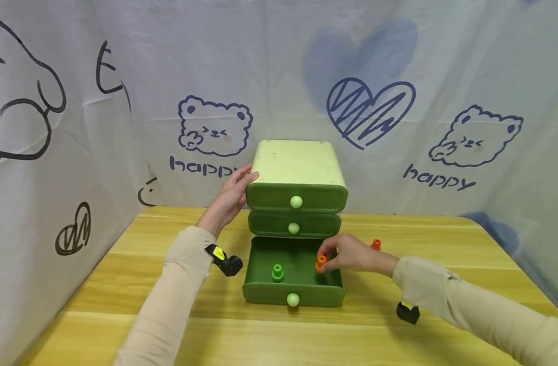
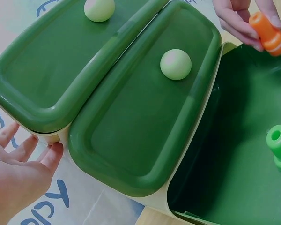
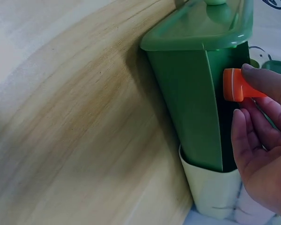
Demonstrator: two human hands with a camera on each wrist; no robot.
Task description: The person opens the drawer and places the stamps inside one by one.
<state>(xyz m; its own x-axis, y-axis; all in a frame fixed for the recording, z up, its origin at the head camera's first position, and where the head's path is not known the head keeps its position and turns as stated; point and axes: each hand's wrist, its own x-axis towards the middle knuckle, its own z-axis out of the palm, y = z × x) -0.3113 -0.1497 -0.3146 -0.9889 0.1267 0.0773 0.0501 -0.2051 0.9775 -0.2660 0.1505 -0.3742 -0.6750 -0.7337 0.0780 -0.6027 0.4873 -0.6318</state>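
A small drawer cabinet [image 1: 299,162] with a cream top and green drawer fronts stands on the table, its bottom drawer [image 1: 267,293] pulled out. My left hand [image 1: 230,197] rests against the cabinet's left side, fingers fairly straight along it; the left wrist view shows the fingertips at the upper corner. Between thumb and fingers, my right hand [image 1: 354,253] pinches an orange stepped peg [image 1: 322,260] with a hollow top, over the right part of the open drawer. A green peg [image 1: 277,273] of similar shape stands upright inside that drawer, left of the orange one.
The top drawer [image 1: 274,198] and middle drawer [image 1: 269,223] are closed, each with a round pale knob. Behind my right wrist, a red peg [image 1: 376,244] stands on the wooden table [image 1: 375,338]. Cloth [image 1: 288,76] with drawings hangs at the back and sides.
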